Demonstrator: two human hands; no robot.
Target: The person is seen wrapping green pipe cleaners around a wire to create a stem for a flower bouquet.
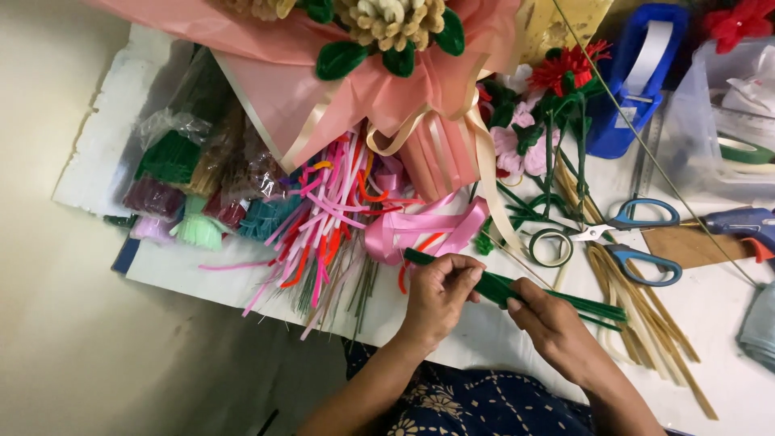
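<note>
My left hand and my right hand both grip a bundle of dark green pipe cleaners that lies slantwise over the white table. The left hand pinches the bundle near its left end. Further right along the stems, my right hand closes around them. The bundle's right end pokes out past my right hand toward several tan strips.
A pink-wrapped bouquet fills the top. Loose pink, red and orange pipe cleaners and bagged ones lie at left. Blue-handled scissors, a green tape roll, a blue glue gun and a blue tape dispenser sit at right.
</note>
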